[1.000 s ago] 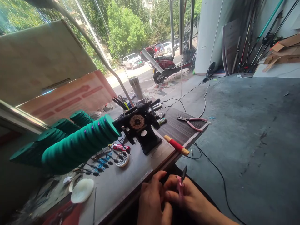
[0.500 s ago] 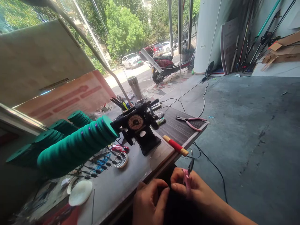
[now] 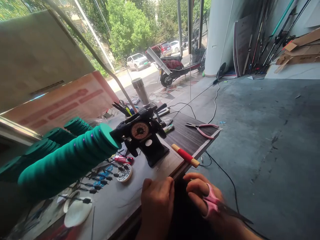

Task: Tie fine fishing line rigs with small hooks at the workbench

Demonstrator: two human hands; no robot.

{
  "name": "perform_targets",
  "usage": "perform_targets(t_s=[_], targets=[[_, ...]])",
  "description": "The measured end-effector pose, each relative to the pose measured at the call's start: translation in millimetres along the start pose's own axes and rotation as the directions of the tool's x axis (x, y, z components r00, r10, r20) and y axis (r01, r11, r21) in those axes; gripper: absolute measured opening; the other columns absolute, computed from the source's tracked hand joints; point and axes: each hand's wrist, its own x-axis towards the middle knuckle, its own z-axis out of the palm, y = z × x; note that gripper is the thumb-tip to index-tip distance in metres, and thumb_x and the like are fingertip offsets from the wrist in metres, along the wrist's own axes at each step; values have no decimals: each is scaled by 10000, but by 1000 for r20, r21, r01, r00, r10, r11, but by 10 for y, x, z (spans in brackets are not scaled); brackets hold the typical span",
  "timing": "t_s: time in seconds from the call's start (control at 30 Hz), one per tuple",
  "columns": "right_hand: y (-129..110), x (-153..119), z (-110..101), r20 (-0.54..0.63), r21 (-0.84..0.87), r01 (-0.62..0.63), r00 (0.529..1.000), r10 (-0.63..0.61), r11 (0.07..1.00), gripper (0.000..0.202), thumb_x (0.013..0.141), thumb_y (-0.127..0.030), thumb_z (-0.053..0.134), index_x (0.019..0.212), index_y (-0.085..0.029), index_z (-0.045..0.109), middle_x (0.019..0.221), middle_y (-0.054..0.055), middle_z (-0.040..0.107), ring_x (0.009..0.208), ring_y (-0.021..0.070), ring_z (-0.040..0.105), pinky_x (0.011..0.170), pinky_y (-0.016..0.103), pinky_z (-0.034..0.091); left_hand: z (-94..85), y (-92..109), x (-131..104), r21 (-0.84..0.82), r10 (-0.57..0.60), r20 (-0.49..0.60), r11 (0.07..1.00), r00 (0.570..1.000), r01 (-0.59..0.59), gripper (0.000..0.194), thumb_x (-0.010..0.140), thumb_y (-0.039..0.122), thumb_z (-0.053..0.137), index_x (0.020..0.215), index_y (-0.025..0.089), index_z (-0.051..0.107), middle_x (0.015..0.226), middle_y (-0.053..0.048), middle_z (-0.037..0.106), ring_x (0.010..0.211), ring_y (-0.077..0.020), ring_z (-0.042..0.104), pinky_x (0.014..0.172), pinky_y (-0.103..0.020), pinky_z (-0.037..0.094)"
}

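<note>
My left hand point(image 3: 157, 196) is closed at the front edge of the desk, its fingers curled together. Whatever it may pinch is hidden or too fine to see. To its right, my right hand point(image 3: 198, 191) has its fingers in the loops of pink-handled scissors point(image 3: 212, 200), whose dark blades point down to the right over my wrist. Just above that hand, a wooden stick wrapped in red point(image 3: 185, 155) lies across the desk corner. Beyond my left hand stands a black winding device with a round dial point(image 3: 140, 130), carrying a row of green spools point(image 3: 67, 155).
Pink-handled pliers point(image 3: 203, 128) lie at the right corner of the desk point(image 3: 180, 133). A dish of small grey beads point(image 3: 124, 172) sits left of the device's base. More green spools point(image 3: 80, 127) stand behind, and a white shell-like dish point(image 3: 78, 213) lies lower left. A black cable point(image 3: 231, 181) crosses the floor.
My left hand has moved up to the desk edge and curled tighter. In my right hand the scissors have swung from blades up to blades pointing down right. The view has shifted slightly.
</note>
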Motion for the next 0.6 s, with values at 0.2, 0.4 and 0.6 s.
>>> perform_targets(t_s=[0.2,0.4,0.6], targets=[[59,-31,187,112,-146,242,967,-227,959,166,849,-131,417,860,-197,569,996,95,662,1115,219,553,748,226,508,21,9,28,108,45,9,993,999,-45,298,870,107,412,638,185,583,467,33,564,449,-153,515,575,-311,286],[80,-12,229,106,-465,408,907,-408,785,247,866,-139,339,796,-173,574,1141,171,626,750,184,685,579,247,514,46,0,-5,84,36,15,996,999,-37,212,859,109,439,741,169,604,519,24,592,483,-165,536,596,-312,291],[129,2,201,151,-528,422,901,-407,737,217,859,-155,376,766,-173,571,1176,156,613,689,170,662,596,274,510,96,2,-41,76,-16,-23,997,1000,17,237,875,126,404,755,176,602,521,11,592,490,-183,523,608,-326,293]])
